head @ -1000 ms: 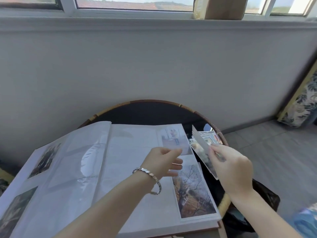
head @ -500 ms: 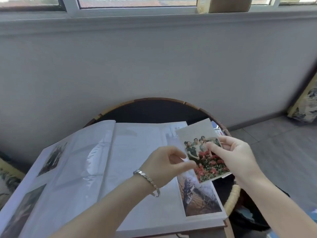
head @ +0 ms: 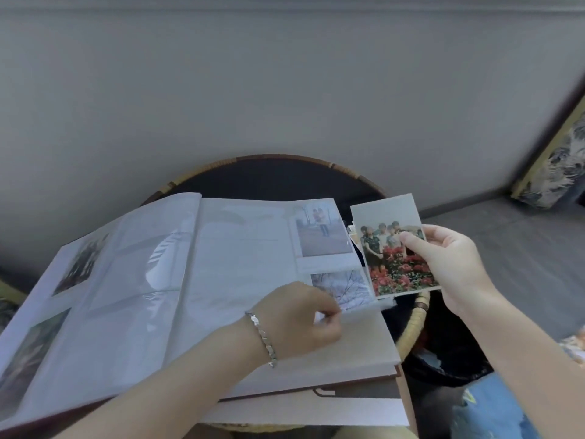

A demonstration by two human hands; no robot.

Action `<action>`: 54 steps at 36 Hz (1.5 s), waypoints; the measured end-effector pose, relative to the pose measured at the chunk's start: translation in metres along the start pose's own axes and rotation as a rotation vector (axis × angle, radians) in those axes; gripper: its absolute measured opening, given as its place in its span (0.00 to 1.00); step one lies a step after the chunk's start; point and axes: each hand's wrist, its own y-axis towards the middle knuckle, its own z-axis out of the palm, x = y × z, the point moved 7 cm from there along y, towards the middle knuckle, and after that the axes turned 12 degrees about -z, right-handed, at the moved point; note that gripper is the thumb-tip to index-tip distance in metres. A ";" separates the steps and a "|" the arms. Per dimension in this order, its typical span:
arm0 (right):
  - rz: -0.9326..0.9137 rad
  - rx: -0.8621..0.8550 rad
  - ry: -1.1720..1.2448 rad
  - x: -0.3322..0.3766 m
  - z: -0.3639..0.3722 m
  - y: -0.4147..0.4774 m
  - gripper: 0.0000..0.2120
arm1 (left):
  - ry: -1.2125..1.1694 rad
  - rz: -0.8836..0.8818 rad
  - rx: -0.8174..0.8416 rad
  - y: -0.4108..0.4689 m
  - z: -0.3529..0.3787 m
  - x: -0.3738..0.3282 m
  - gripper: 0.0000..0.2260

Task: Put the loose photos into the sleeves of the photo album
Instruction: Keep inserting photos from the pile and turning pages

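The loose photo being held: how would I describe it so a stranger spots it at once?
An open photo album lies on a round wicker-rimmed table. Just past its right edge, the right hand holds one loose photo up. It shows a group of people behind red flowers, unlike the pale sleeved photos beside it.

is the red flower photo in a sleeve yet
Out. The right hand holds the photo by the album's right edge; left hand pinches a sleeve.
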 end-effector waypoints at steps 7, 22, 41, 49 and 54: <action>0.070 -0.102 0.210 0.011 -0.006 0.004 0.02 | -0.468 -0.373 -0.211 -0.010 -0.039 0.031 0.10; 0.159 0.032 0.202 0.005 0.022 -0.004 0.01 | -0.694 -0.596 -0.315 -0.026 -0.064 0.051 0.11; 0.222 0.209 0.288 0.015 0.032 -0.016 0.09 | -0.994 -0.616 -0.200 -0.035 -0.056 0.051 0.10; 0.320 0.454 0.295 0.000 0.078 -0.032 0.15 | -0.827 -0.733 -0.290 -0.056 -0.065 0.072 0.14; 0.208 0.644 0.168 0.001 0.120 -0.044 0.17 | -0.770 -0.700 -0.152 -0.068 -0.066 0.061 0.20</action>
